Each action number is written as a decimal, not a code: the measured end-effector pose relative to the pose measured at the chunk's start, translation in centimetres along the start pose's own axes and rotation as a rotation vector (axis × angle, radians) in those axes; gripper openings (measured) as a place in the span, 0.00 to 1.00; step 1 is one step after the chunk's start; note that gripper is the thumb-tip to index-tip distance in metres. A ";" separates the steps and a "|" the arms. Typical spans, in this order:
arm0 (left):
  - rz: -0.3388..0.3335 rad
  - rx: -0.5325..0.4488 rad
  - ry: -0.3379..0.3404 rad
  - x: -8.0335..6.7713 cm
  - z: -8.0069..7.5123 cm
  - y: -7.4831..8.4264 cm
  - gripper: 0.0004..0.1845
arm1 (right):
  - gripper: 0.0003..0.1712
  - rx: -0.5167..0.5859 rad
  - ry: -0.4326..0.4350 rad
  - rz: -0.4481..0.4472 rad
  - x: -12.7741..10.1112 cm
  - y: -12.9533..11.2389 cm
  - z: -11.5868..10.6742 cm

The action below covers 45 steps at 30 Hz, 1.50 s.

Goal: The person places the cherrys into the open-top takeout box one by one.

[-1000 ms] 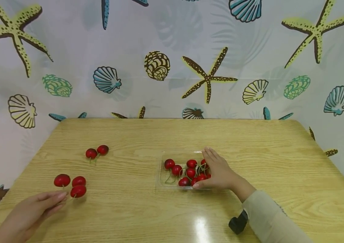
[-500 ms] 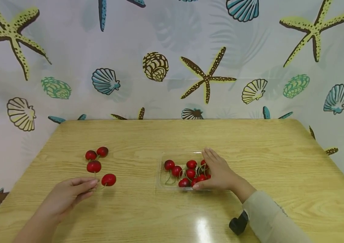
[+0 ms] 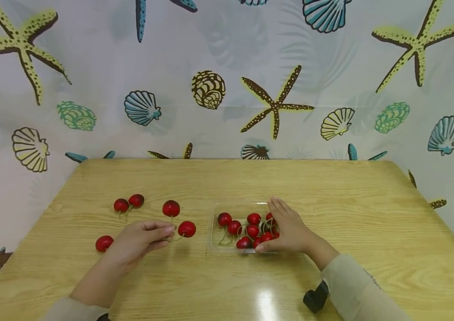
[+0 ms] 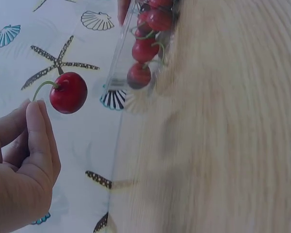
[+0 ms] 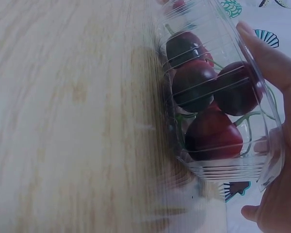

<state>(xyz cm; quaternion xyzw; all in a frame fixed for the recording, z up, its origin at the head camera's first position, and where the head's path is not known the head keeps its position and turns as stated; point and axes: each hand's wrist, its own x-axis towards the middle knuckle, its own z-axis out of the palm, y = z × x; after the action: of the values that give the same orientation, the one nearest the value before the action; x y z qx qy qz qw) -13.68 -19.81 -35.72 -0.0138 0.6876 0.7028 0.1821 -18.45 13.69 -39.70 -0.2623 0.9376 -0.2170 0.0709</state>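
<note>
Pinching green stems between thumb and fingertips, our left hand (image 3: 140,240) holds a pair of cherries (image 3: 179,219) lifted off the counter (image 3: 331,196), just left of the clear plastic tray (image 3: 216,234). The grip is closed tight on the stems; the two red fruits hang past the fingertips, one higher and farther back, one lower and closer to the tray. In the left wrist view one of these cherries (image 4: 68,92) shows beside the fingertips (image 4: 36,114), its stem curving back to the hand, with the tray (image 4: 117,73) further off.

Our right hand (image 3: 289,229) rests on the tray's right side, fingers fairly straight along the far right edge and thumb at the near edge, so the grip clasps the tray wall loosely. In the right wrist view the hand (image 5: 281,145) wraps the ribbed clear tray (image 5: 218,165) from outside, and dark red cherries in the tray (image 5: 203,107) press against the wall. From the head view we count roughly eight there (image 3: 247,229), stems tangled.

Left on the counter: a joined pair of cherries (image 3: 128,203) toward the back left, and a single cherry (image 3: 104,243) just left of our left wrist. Seashell-print curtain (image 3: 211,89) backs the counter.
</note>
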 end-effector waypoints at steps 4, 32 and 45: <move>0.018 0.018 -0.019 0.8 1.2 0.3 0.14 | 0.64 0.001 0.004 0.008 0.0 0.1 0.1; 0.034 0.118 -0.040 4.9 7.1 0.4 0.15 | 0.65 0.008 -0.006 0.015 0.0 0.2 0.2; -0.006 0.161 -0.034 6.6 9.3 0.0 0.11 | 0.65 -0.002 0.000 0.012 0.0 0.4 0.2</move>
<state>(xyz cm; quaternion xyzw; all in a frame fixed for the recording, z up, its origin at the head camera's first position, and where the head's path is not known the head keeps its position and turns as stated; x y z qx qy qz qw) -17.70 -9.22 -36.99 0.0109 0.7385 0.6449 0.1965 -18.60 13.92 -40.02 -0.2567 0.9394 -0.2154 0.0720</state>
